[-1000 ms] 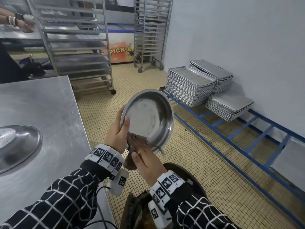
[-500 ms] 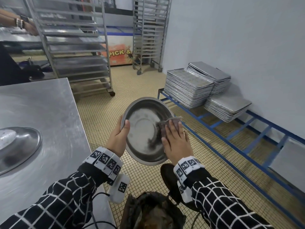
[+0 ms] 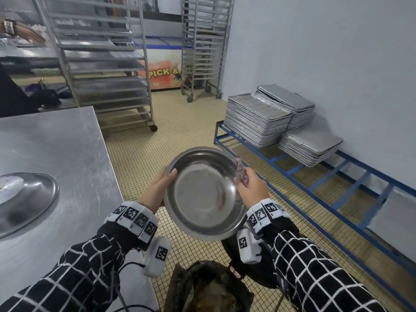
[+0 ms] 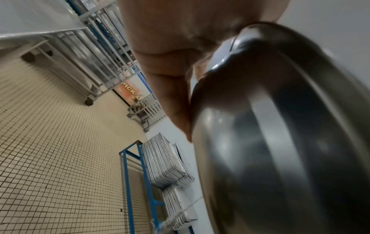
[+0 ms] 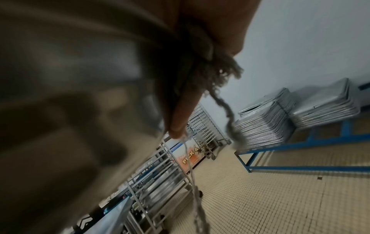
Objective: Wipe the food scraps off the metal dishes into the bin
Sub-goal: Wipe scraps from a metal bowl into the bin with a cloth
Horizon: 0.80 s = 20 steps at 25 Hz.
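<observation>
Round shallow stainless-steel dish [image 3: 206, 194] held in air above dark lined bin [image 3: 209, 289], concave face toward wearer. Left hand [image 3: 155, 191] grips dish's left rim, thumb inside. Right hand [image 3: 251, 188] at dish's right rim, fingers curled round frayed grey-brown cloth [image 3: 240, 171]. Bin lies directly below dish's lower edge; downward sweep likely next.

Left hand [image 3: 155, 191] thumb hooked forward; right hand [image 3: 253, 189] fingers curled

A steel table [image 3: 63, 154] bears one upturned dish [image 3: 24, 199].
</observation>
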Tool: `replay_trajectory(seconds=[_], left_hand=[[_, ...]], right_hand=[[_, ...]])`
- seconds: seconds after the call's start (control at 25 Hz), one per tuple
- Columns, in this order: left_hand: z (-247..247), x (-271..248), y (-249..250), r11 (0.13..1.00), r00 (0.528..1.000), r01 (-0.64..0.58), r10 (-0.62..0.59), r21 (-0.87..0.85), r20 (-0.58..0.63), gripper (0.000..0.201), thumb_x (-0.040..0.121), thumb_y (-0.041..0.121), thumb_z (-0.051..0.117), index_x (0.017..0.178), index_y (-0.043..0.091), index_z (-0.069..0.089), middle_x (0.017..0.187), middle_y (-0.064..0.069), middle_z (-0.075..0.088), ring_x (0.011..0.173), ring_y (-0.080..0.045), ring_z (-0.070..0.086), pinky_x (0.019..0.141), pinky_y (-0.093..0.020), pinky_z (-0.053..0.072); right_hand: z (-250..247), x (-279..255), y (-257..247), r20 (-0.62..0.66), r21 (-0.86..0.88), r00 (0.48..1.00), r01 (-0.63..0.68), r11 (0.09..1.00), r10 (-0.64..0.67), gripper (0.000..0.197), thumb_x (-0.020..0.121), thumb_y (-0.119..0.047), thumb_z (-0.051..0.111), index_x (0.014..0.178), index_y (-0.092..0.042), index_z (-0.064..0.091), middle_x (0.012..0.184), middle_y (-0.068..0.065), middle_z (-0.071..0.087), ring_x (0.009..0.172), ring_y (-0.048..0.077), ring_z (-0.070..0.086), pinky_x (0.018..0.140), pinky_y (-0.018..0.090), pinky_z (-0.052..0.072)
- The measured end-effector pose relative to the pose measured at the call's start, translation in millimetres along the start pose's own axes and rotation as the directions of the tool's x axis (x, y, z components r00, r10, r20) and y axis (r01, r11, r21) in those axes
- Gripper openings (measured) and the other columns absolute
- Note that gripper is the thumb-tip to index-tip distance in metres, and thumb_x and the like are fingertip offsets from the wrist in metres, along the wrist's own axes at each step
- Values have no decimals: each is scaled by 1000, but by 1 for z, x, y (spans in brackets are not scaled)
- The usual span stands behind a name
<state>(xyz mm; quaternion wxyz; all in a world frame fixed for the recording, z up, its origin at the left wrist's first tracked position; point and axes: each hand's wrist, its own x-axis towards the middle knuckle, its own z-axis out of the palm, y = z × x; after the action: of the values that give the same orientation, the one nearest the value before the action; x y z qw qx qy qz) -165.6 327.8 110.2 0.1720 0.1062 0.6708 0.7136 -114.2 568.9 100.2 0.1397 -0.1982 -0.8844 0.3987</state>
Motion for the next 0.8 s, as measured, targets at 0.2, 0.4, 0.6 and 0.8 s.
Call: replay_trajectory(seconds=[0.2,0.4,0.6,0.8], left_hand=[[9,-1,-2,994,994,-106,106,8,-38,69,80,38,60,139,26,27,112,-4,60,90,-24,69,76,-39,58],[25,-7,-7,980,984,-132,148,149,-102,58,92,23,56,142,21,26,114,2,56,104,-12,58,72,-13,49],[14,-1,-11,997,955,-73,78,29,-286,56,101,21,39,152,18,17,136,-5,45,108,-15,48,79,-15,39],[13,-4,-11,990,959,-76,106,119,-262,48,103,35,29,148,18,28,134,-2,46,112,-10,44,94,-21,31]], right_hand=[[17,-7,-7,-176,291,969,-115,950,172,21,96,-17,52,114,-9,48,89,-1,61,77,17,65,48,14,42],[27,-18,-24,-135,424,974,-106,899,179,24,99,-22,43,121,-11,44,94,-2,58,77,11,59,54,13,40],[33,-23,-13,117,170,983,-161,972,143,28,100,-33,37,105,-10,52,96,1,60,73,4,56,54,12,38],[51,-37,-29,113,58,987,107,993,-113,30,97,-32,44,121,-15,52,118,0,46,89,4,56,68,14,52]])
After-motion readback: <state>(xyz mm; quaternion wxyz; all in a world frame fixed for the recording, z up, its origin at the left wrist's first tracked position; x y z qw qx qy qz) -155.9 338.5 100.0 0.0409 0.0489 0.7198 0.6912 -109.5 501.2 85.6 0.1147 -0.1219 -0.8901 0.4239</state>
